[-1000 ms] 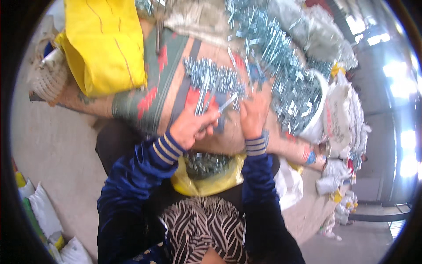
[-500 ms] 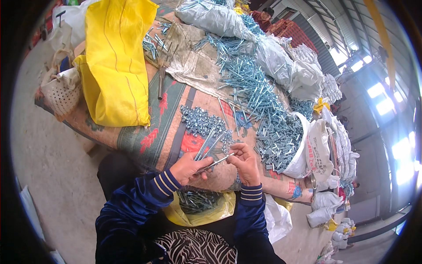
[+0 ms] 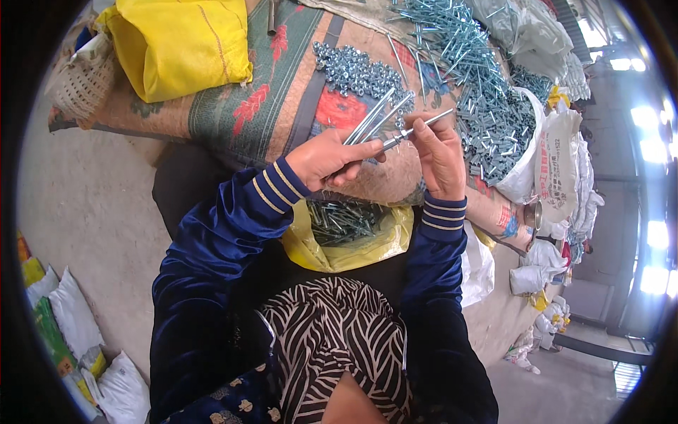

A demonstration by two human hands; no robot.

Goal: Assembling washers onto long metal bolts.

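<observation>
My left hand [image 3: 328, 159] is closed around several long, thin metal rods [image 3: 373, 115], which fan up and away from the fingers. Another metal rod [image 3: 441, 115] slants out of that hand to the right, with a thicker collar or nut on it. The thumb and fingers of my right hand [image 3: 439, 161] pinch this rod near the collar. Just beyond the hands lies a heap of small shiny nuts [image 3: 357, 71] on the patterned cloth [image 3: 282, 85]. Below the hands, a yellow bag [image 3: 339, 263] in my lap holds many metal bolts.
Short metal sleeves [image 3: 494, 131] spill from a white sack [image 3: 530, 166] at the right. Long rods [image 3: 459, 42] are piled farther back. A large yellow sack [image 3: 180, 49] stands at the far left. White sacks [image 3: 74, 311] lie on the floor at the lower left.
The whole view has tilted down, so the table sits higher in the picture. My right thumb has come onto the slanting rod, and both hands stay close together.
</observation>
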